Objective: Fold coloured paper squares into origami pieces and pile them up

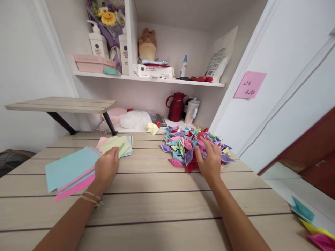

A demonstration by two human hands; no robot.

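My left hand [106, 166] is closed at the stacks of coloured paper, its fingertips pinching a yellow-green piece of paper [122, 149]. Under and beyond it lies a fanned stack of pale yellow, green and blue sheets [128, 142]. Larger blue sheets [72, 165] and pink sheets [81, 184] spread out to its left. On the right, my right hand [210, 158] rests at the near side of a heap of folded paper boats [180, 143] in many colours. Its thumb and fingers are apart, and nothing is plainly held; the fingertips partly cover the boats.
A small raised shelf [62, 104] stands at the back left. Behind the heap are a red jug [176, 107] and a pale tumbler [192, 111]. A yellow folded paper [153, 128] lies at the back. More folded papers [303, 209] sit at the right edge.
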